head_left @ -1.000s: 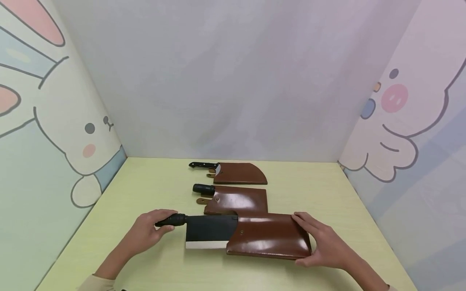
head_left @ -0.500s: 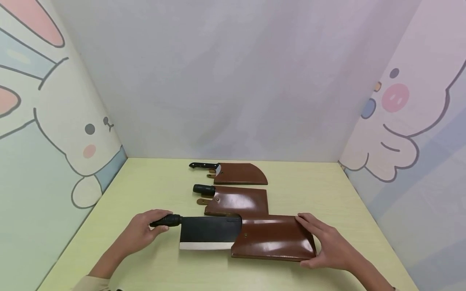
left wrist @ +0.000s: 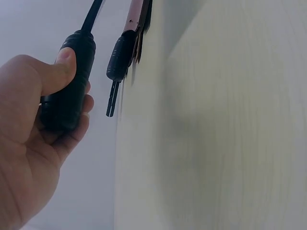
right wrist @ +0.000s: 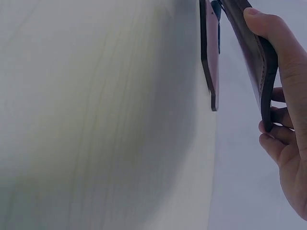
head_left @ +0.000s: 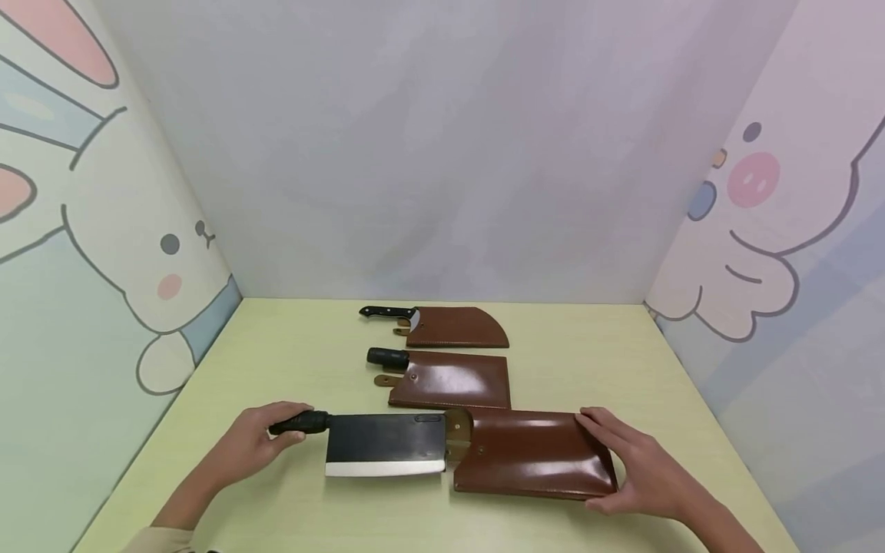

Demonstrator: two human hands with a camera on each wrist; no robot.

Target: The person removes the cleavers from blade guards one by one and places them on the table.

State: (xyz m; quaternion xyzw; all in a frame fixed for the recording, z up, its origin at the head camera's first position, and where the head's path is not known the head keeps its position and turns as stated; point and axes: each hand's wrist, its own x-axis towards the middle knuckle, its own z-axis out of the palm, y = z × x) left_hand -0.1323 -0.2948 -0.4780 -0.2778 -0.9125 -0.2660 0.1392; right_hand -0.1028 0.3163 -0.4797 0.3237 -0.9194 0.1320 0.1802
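My left hand (head_left: 254, 444) grips the black handle of a cleaver (head_left: 387, 442), whose dark blade with a bright edge points right in the head view. The thumb and fingers wrap that handle (left wrist: 72, 86) in the left wrist view. My right hand (head_left: 639, 468) pinches the closed far end of a brown leather sheath (head_left: 539, 453) between thumb and fingers; its edge (right wrist: 268, 72) shows in the right wrist view. The blade's tip end lies at the sheath's mouth, beside the tan inner strap flap (head_left: 459, 426). Almost the whole blade shows outside the sheath.
Behind lie two more sheathed knives on the pale table (head_left: 290, 353): a black-handled one in a rectangular brown sheath (head_left: 459, 380), and a riveted-handle one in a curved brown sheath (head_left: 456, 327). A grey back wall (head_left: 442, 153) and cartoon-printed side walls enclose the table.
The cleaver has slid left out of the sheath, from partly covered to nearly fully bare. My left hand has moved left with it; my right hand and the sheath have shifted right.
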